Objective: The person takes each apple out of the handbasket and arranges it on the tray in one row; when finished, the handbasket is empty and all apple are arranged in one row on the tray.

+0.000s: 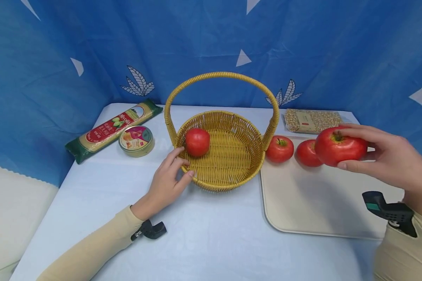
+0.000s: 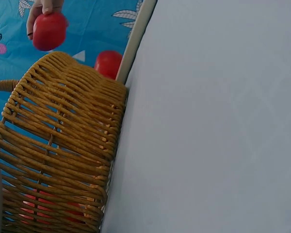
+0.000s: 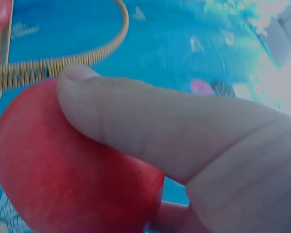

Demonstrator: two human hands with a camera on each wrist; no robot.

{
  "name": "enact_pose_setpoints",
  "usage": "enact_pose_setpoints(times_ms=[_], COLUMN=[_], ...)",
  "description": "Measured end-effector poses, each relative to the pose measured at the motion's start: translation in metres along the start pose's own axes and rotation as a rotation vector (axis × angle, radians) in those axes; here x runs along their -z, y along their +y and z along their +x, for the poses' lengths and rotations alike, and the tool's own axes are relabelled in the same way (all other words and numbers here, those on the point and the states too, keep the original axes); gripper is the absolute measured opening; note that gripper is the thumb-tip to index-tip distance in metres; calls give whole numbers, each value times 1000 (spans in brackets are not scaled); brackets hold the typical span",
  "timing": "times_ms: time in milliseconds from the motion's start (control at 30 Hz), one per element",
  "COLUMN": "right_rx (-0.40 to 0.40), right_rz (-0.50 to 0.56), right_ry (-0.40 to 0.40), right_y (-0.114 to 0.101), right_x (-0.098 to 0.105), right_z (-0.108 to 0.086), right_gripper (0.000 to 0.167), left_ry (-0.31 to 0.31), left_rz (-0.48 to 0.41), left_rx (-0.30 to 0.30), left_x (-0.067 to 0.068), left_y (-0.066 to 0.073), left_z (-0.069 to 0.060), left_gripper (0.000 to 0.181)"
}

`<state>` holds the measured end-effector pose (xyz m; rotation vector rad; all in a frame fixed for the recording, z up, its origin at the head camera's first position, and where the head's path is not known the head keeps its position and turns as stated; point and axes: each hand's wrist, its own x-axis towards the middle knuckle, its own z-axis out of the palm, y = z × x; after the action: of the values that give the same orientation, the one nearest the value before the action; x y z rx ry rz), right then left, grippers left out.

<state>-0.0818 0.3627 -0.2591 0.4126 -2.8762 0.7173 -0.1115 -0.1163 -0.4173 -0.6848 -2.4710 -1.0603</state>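
A yellow wicker basket (image 1: 220, 185) with a tall handle holds one red apple (image 1: 197, 142) at its left side. My left hand (image 1: 165, 183) grips the basket's left front rim, fingers over the edge and thumb low on the rim. Over the tray at the right, my right hand (image 1: 390, 156) holds another red apple (image 1: 341, 147) between thumb and fingers. The right wrist view shows the thumb pressed on this held apple (image 3: 77, 165). Two more apples, one right beside the basket (image 1: 279, 149) and one farther right (image 1: 307, 153), lie on the beige tray (image 1: 323, 210).
At the back left, a green and red pasta packet (image 1: 114, 128) lies slanted behind a round tin (image 1: 136, 141). A clear bag of pale kernels (image 1: 313, 121) lies behind the tray. Blue cloth (image 1: 204, 47) hangs behind the white table (image 1: 204, 242).
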Motion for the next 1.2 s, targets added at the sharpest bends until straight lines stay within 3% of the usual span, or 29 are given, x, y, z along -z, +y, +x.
enact_pose_setpoints(times_ms=[233,467,667,833,1200], right_rx=[-125,-278,-435,-518,-594], right_rz=[76,99,148,177,171], right_ry=[93,120,116,109,16], right_y=[39,70,102,121,135], right_x=[-1,-8,-18,-27,-46], right_z=[-12,-16,-20,-18,-10], right_gripper=[80,76,77,79,88], left_ry=[-7,-9,-7,-8,-4], left_rz=[1,-1,-2,-2,12], left_rx=[1,-3,-8,-8,-14], left_x=[0,-1,-1,-1,0], left_y=[1,1,1,1,0], left_z=[1,0,1,1,0], left_gripper=[26,28,30,31,37])
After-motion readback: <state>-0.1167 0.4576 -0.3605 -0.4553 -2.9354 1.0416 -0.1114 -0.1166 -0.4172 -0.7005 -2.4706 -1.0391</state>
